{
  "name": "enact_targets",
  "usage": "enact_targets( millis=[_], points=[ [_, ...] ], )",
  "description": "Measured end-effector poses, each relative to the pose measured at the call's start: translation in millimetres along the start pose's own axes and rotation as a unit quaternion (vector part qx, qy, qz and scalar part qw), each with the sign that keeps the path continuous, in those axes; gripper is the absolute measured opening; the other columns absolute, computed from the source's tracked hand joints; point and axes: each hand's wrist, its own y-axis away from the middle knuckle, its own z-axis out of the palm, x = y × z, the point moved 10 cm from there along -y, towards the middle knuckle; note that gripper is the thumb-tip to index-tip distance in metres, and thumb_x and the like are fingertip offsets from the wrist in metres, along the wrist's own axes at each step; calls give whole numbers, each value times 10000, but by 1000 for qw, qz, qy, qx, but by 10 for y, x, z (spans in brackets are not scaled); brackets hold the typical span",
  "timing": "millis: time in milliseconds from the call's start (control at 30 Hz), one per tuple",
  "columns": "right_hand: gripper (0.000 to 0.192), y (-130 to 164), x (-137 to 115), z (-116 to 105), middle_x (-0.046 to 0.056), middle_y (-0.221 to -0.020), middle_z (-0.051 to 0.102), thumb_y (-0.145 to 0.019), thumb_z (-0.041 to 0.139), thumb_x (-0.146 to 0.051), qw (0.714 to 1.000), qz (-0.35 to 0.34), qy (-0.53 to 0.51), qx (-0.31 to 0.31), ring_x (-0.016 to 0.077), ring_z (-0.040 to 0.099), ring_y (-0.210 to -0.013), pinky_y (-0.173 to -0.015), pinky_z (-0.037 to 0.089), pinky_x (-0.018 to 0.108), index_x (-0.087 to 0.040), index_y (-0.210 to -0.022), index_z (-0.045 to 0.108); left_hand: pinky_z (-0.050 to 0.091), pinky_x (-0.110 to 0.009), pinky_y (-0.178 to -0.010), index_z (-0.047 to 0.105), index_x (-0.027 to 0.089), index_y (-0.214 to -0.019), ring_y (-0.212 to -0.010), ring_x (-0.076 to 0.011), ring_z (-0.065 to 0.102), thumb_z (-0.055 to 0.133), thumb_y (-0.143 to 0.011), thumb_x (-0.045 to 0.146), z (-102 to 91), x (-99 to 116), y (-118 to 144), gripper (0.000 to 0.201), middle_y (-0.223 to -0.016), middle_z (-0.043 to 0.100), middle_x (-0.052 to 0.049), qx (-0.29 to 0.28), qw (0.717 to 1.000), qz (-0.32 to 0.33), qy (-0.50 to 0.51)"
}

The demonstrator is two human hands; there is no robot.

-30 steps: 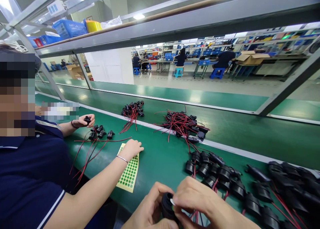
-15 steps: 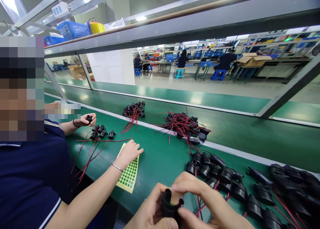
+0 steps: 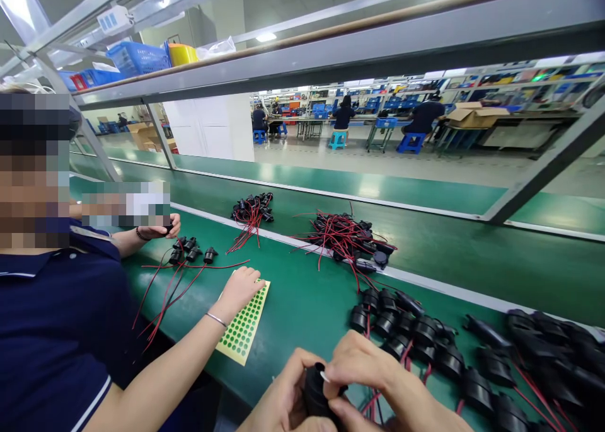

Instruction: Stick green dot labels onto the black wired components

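Note:
At the bottom centre my left hand (image 3: 283,397) is closed around a black cylindrical socket (image 3: 316,391), its open end tilted up. My right hand (image 3: 382,372) has its fingers bent against the socket's opening, with the thumb pressed to its side. A small whitish sliver shows at the right fingertips; I cannot tell whether it is a nail or a piece of something. To the right of my hands lie several similar black sockets (image 3: 449,359) with red and black wires.
A co-worker's hand (image 3: 241,287) rests on a sheet of green round stickers (image 3: 243,331); the other hand (image 3: 163,227) holds a black part. Wired sockets (image 3: 350,233) lie heaped along the bench's white strip. A shelf beam (image 3: 302,60) crosses above.
My right fingers have moved over the socket's opening, covering the green spot seen inside it. The co-worker's hand on the sticker sheet has shifted slightly left, and the other hand's part is turned.

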Motion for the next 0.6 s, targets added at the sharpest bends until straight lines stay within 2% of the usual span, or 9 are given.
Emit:
enact_targets(
  millis=[100, 233, 300, 400, 467, 533, 600],
  points=[
    [530, 41, 18, 28, 30, -917, 748, -890, 599, 39, 999, 6, 29, 25, 192, 699, -817, -721, 611, 263, -286, -1309, 578, 503, -315, -813, 648, 303, -1212, -877, -200, 676, 772, -925, 548, 34, -13, 79, 397, -937, 687, 11, 2, 998, -19, 52],
    [652, 86, -34, 37, 43, -934, 768, -883, 602, 57, 997, -24, 27, 61, 220, 700, -858, -738, 624, 303, -295, -1428, 534, 495, -309, -826, 607, 251, -1250, -864, -188, 674, 681, -976, 587, -9, 130, 70, 440, -959, 714, -39, -1, 998, 4, 65],
    [588, 92, 10, 11, 46, -946, 773, -928, 607, 4, 998, -7, -11, 69, 227, 704, -869, -756, 632, 320, -313, -1421, 553, 515, -310, -856, 581, 239, -1279, -916, -195, 700, 671, -985, 578, -31, 232, 58, 458, -1020, 725, -67, 8, 998, 31, 48],
    [370, 152, 240, -145, 41, -998, 760, -1033, 609, -165, 985, 82, -75, 131, 216, 714, -921, -842, 630, 320, -348, -1354, 592, 524, -324, -901, 558, 253, -1324, -1012, -219, 706, 635, -1007, 567, -33, 339, 50, 453, -1127, 739, -104, 25, 998, 66, -3],
    [308, 237, 437, -214, 52, -1095, 741, -1050, 645, -280, 966, 165, -108, 168, 218, 714, -1023, -893, 621, 310, -354, -1345, 599, 516, -351, -953, 565, 271, -1334, -1049, -233, 692, 602, -1026, 553, -16, 399, 57, 420, -1159, 743, -104, 36, 994, 93, -43],
    [347, 304, 585, -149, 73, -1197, 712, -1016, 702, -382, 944, 246, -156, 153, 236, 698, -1103, -910, 617, 320, -335, -1345, 605, 499, -365, -990, 572, 307, -1333, -1061, -238, 678, 589, -1042, 510, -4, 454, 73, 355, -1148, 746, -78, 53, 988, 120, -78],
    [434, 317, 602, -12, 83, -1233, 698, -958, 752, -394, 927, 292, -210, 108, 249, 686, -1127, -945, 605, 350, -312, -1356, 600, 492, -351, -986, 559, 360, -1339, -1055, -229, 671, 589, -1051, 462, 7, 491, 87, 307, -1137, 742, -43, 66, 983, 138, -101]
  ],
)
